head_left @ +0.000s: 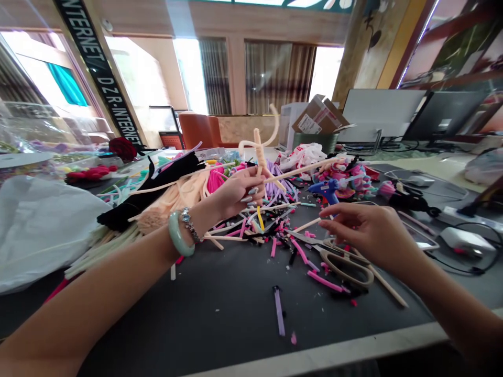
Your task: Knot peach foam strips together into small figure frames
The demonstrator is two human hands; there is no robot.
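Note:
A cream figure of twisted fuzzy stems (260,152) stands upright in my left hand (241,192), pinched between thumb and fingers. One long stem sticks out of it to the right, and a curled one rises above. My right hand (361,225) hovers to the right, over the scissors (343,264), thumb and forefinger slightly apart with nothing visible between them. Behind my right hand lies a blue glue gun (326,189). Below the figure, cut pink, black and cream stem pieces (271,225) are scattered on the dark table (220,314).
Bundles of cream stems (173,201) and black stems (153,186) lie at left beside a white plastic bag (43,225). Purple stems (279,180) are behind my left hand. Cables and a white adapter (466,241) sit at right. Monitors and a cardboard box (320,118) stand behind.

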